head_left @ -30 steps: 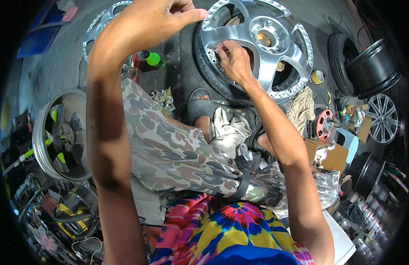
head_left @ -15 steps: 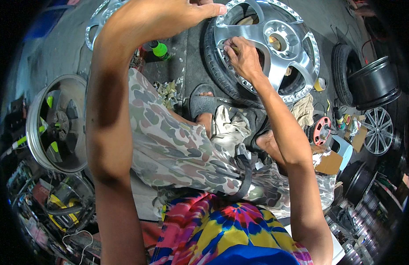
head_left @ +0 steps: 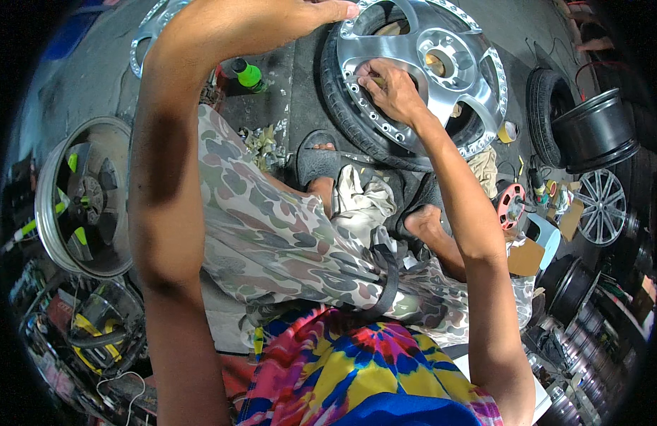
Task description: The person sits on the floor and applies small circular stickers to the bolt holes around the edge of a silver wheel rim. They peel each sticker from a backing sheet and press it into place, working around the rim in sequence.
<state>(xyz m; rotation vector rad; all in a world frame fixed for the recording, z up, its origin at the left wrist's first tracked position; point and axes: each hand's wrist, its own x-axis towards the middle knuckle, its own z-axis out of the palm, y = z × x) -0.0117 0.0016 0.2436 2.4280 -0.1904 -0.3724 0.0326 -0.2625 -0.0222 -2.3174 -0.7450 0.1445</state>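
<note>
A polished silver alloy wheel face [head_left: 406,53], its edge lined with small bolts and holes, rests on a black tire [head_left: 349,121] at the top of the view. My right hand [head_left: 391,89] is closed at the near-left edge of the wheel, beside an opening between spokes. Its fingers pinch a small yellowish-brown piece, mostly hidden by the hand. My left hand [head_left: 300,18] reaches across the top, with its thumb stretched to the wheel's far-left edge. The other fingers of that hand are cut off by the frame.
A green-and-black bottle [head_left: 249,75] stands left of the tire. Another wheel [head_left: 48,213] leans at the left. A tire [head_left: 545,117], a black rim barrel [head_left: 598,131] and a multi-spoke wheel [head_left: 601,206] lie right. A pale cloth [head_left: 360,199] is between my feet.
The whole view has shifted slightly. My right hand stays at the wheel's near-left edge, its fingers a little differently placed. My left thumb remains at the rim.
</note>
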